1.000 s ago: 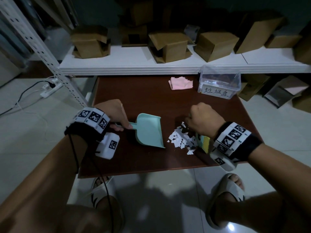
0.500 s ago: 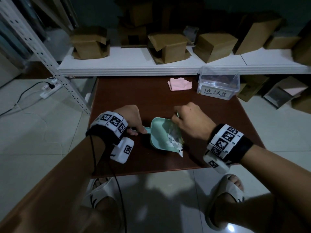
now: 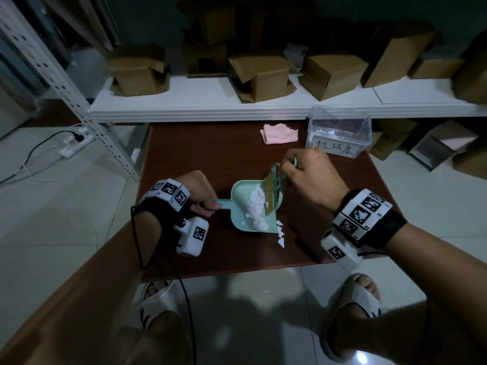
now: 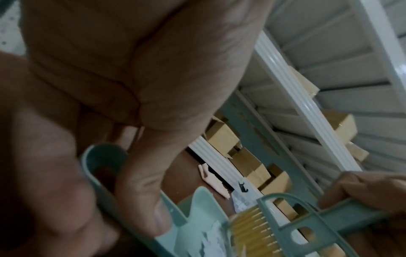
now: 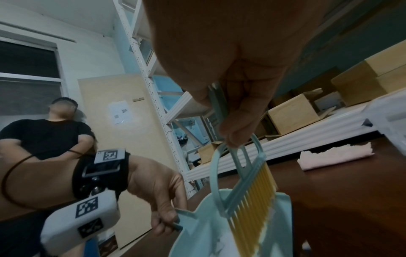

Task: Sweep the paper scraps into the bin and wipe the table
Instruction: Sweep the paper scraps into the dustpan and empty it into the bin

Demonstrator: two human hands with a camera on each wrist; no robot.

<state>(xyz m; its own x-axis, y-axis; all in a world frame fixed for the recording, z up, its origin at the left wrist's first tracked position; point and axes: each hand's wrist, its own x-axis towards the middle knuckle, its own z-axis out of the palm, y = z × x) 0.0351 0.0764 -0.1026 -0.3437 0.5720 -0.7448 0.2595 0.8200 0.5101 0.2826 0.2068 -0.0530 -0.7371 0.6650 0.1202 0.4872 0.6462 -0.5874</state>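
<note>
A mint-green dustpan [image 3: 243, 204] lies on the dark brown table [image 3: 210, 159], with a heap of white paper scraps [image 3: 254, 210] in it. My left hand [image 3: 203, 196] grips the dustpan's handle [image 4: 103, 173]. My right hand [image 3: 308, 175] pinches the handle of a small green brush [image 3: 275, 185] with yellow bristles [image 5: 252, 205] that stand in the pan's mouth over the scraps. A few scraps [image 3: 280, 233] lie on the table just past the pan's front lip. The clear plastic bin [image 3: 338, 134] with a handwritten label stands at the table's far right.
A folded pink cloth [image 3: 278, 134] lies at the back of the table, left of the bin. Behind runs a white shelf [image 3: 210, 106] with several cardboard boxes. A perforated shelf post [image 3: 66, 83] stands to the left. A seated person [image 5: 50, 133] shows in the right wrist view.
The brush has pushed the scrap pile from the table into the dustpan, then lifted and tilted over it. Both hands and the pan have shifted slightly right; a few scraps stayed on the table.
</note>
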